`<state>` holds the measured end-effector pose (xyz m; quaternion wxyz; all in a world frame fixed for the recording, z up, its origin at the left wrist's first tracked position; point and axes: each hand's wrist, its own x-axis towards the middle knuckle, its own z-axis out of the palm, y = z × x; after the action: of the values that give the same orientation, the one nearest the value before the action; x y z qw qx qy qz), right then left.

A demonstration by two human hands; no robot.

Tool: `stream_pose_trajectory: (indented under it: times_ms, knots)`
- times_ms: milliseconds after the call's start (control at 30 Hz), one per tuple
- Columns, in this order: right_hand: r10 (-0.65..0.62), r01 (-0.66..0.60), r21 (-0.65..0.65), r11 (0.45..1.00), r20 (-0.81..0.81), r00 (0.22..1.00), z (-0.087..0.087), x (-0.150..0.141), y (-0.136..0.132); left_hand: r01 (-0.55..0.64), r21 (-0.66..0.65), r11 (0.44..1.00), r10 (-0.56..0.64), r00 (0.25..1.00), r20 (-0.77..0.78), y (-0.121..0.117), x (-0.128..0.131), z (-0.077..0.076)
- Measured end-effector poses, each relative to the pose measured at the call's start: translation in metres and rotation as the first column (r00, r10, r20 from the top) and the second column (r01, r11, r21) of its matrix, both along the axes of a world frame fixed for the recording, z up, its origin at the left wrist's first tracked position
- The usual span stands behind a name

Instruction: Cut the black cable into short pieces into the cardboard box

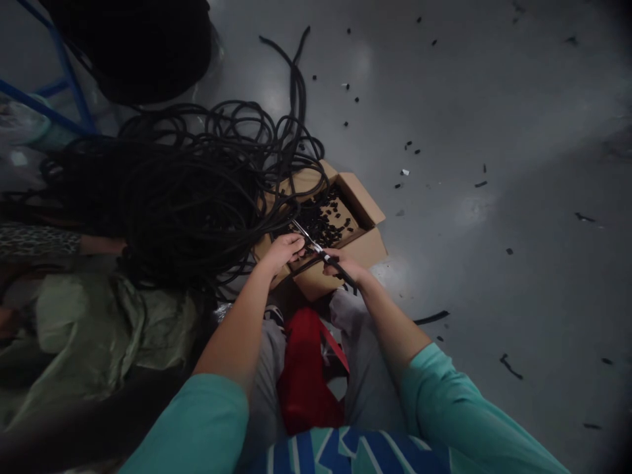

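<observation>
My right hand [344, 264] is closed around the black handles of a pair of scissors [316, 247]. Their metal blades point up and left, over an open cardboard box [366, 204]. Just left of the blades, my left hand [287, 251] is pinched, with a dark strand of black cord [307, 264] at its fingers; the grip itself is partly hidden. Many short black cut pieces [326, 220] lie inside the box. Loops from a big tangled heap of black cord [182, 178] hang over the box's left side.
Another person's sleeved arm [39, 240] reaches into the heap from the left, above green cloth [99, 316]. A large black bundle [143, 46] and a blue frame [69, 72] stand at upper left. Black scraps [432, 318] dot the grey floor. Something red [306, 375] sits between my legs.
</observation>
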<state>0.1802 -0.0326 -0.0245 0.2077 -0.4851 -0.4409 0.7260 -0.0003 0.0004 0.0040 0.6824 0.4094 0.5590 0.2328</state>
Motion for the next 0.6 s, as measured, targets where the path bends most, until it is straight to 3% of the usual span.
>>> stream_pose_trajectory:
  times_ms: [167, 333, 600]
  knots:
    - [0.002, -0.001, -0.015, 1.000, 0.065, 0.998, -0.001, 0.000, -0.002, 0.023, -0.004, 1.000, -0.023, 0.996, -0.088, 0.002, -0.005, -0.004]
    - [-0.012, 0.017, -0.041, 0.999, 0.107, 0.994, -0.004, 0.005, -0.003, -0.040, 0.034, 0.999, 0.045, 0.987, -0.151, 0.004, -0.006, -0.007]
    - [-0.030, 0.029, -0.012, 0.999, -0.055, 0.998, -0.006, 0.009, 0.001, -0.257, -0.067, 0.964, 0.260, 0.965, 0.032, 0.004, 0.000, 0.006]
